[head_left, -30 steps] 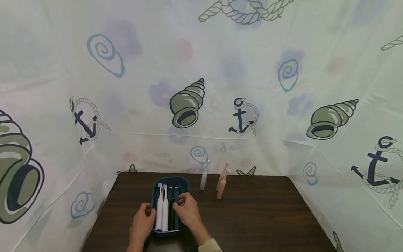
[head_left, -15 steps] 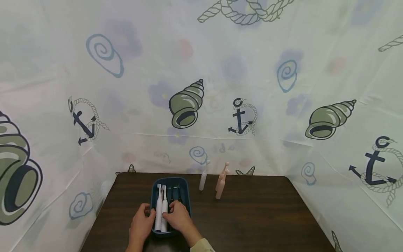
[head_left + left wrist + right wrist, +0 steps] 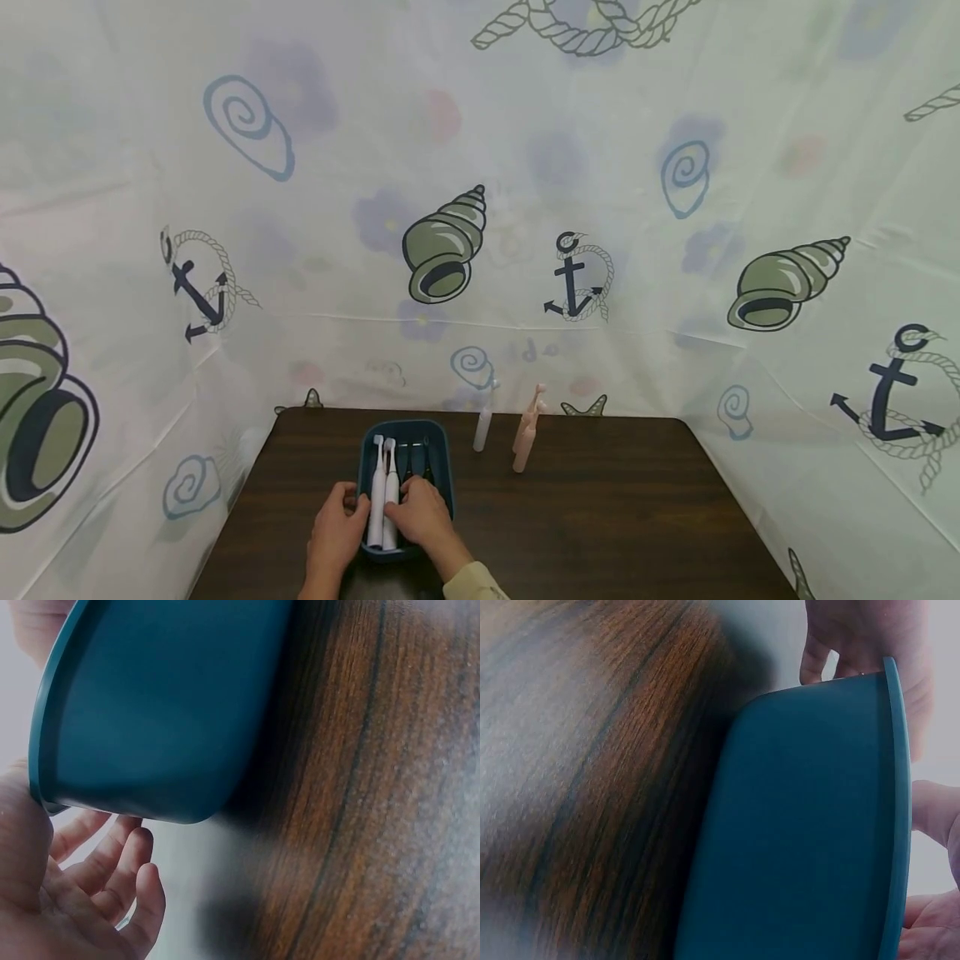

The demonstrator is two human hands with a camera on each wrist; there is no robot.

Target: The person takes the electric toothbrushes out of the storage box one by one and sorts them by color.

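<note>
A dark blue box [image 3: 441, 439] stands near the table's front edge, also filling much of both wrist views. In it, two white electric toothbrushes lie side by side, the left white toothbrush [image 3: 377, 500] next to the right white toothbrush [image 3: 392, 479]. Right of them, two dark toothbrushes show their upper ends; the rest is hidden. My left hand [image 3: 335, 532] holds the box's left side, its fingers [image 3: 112, 851] along the outer wall. My right hand [image 3: 425, 517] reaches inside, thumb and forefinger pinching the right white toothbrush by its handle.
Behind the box, a pale toothbrush [image 3: 482, 429] stands upright on the brown table [image 3: 600, 500]. Two pink toothbrushes [image 3: 526, 448] stand close together to its right. A patterned cloth [image 3: 510, 167] hangs round the back and sides.
My right hand has moved left, from the dark toothbrushes to the right white toothbrush. My left hand stays at the box's left side. The standing toothbrushes have not moved.
</note>
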